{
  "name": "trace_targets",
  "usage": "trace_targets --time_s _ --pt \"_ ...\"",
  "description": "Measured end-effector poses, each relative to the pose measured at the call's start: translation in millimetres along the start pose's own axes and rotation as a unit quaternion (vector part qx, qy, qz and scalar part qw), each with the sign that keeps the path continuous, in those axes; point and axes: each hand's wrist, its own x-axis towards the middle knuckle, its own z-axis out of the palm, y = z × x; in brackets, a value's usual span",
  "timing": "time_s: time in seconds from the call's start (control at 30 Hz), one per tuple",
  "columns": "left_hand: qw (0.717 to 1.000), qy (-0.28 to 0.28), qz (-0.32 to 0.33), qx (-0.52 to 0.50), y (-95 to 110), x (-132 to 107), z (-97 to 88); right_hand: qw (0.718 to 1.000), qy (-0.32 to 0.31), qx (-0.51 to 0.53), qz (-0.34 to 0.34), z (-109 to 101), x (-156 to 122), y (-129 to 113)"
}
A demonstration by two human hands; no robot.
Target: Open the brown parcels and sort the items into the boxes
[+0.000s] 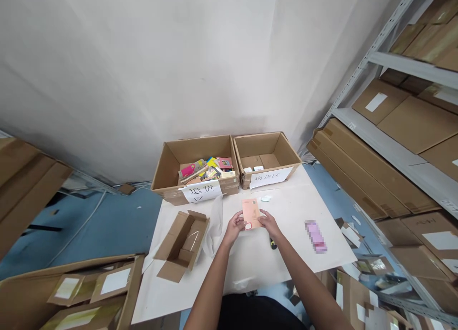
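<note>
Forearms, both bare, reach from the near edge of the white table toward its middle. At the table's far edge sit two open cartons with paper labels: the left carton, the larger, is part full of mixed coloured packs, and the right carton is almost bare inside. On the table's left part lies a small opened box, flaps out, with thin white wrap beside it. On the table's right part lies a purple item, blurred, type not readable. The peach packet is held above the table's middle, clear of the surface, face toward the camera. A dark pen-like object lies on the table under the right wrist, and a small pale slip lies near the table's far edge. Risk, as judged: the grip is at the packet's lower part only, so the top is free and the packet could tip or slide out. A wrist drop could knock the dark object toward the table's near edge. Pose: left hand is closed on the packet's lower left edge, fingers curled, thumb on the face. Right hand is closed on its lower right edge, thumb forward. Elbows are low, wrists roughly level and close together.
</note>
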Motion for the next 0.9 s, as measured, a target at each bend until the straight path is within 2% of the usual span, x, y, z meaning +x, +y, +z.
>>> trace_targets --time_s 0.13,0.23,0.3,0.37,0.4,0.43,0.57,0.67,0.73,0.83,0.87,0.9 --pt "0.997 0.027 0.071 -0.009 57.8 -21.7 -9.2 0.989 -0.048 0.127 -0.061 15.2 -15.4 -61.5" --pt "0.992 0.048 0.115 0.009 88.7 -37.7 -11.7 0.98 -0.092 0.16 -0.077 24.3 -29.9 -98.3" --pt "0.982 0.116 0.142 0.048 103.2 -48.2 -9.5 0.975 -0.101 0.174 -0.093 29.5 -41.1 -116.3" --pt "0.959 0.203 0.177 0.087 114.7 -59.6 -2.3 0.969 -0.094 0.191 -0.125 36.5 -53.4 -129.8" --pt "0.95 0.225 0.195 0.096 119.9 -65.6 3.2 0.966 -0.089 0.197 -0.143 41.3 -59.7 -135.2" --pt "0.948 0.22 0.21 0.095 124.9 -71.6 9.6 0.963 -0.089 0.196 -0.162 46.9 -66.0 -139.9" --pt "0.962 0.107 0.244 0.056 143.5 -93.8 34.2 0.951 -0.138 0.139 -0.239 70.3 -85.4 -151.7" --pt "0.961 0.116 0.25 0.025 154.9 -105.8 36.5 0.941 -0.167 0.131 -0.263 73.9 -88.5 -154.2" --pt "0.961 0.132 0.242 0.004 159.8 -112.0 29.6 0.949 -0.127 0.124 -0.262 67.3 -84.7 -154.0" --pt "0.962 0.152 0.224 -0.024 162.6 -119.6 15.4 0.966 0.022 0.084 -0.245 53.2 -75.5 -153.4" --pt "0.963 0.154 0.219 -0.031 162.8 -121.5 11.5 0.968 0.045 0.079 -0.233 49.7 -73.1 -153.7" --pt "0.964 0.152 0.215 -0.037 162.9 -123.0 8.5 0.972 0.036 0.084 -0.219 47.5 -71.7 -154.5"
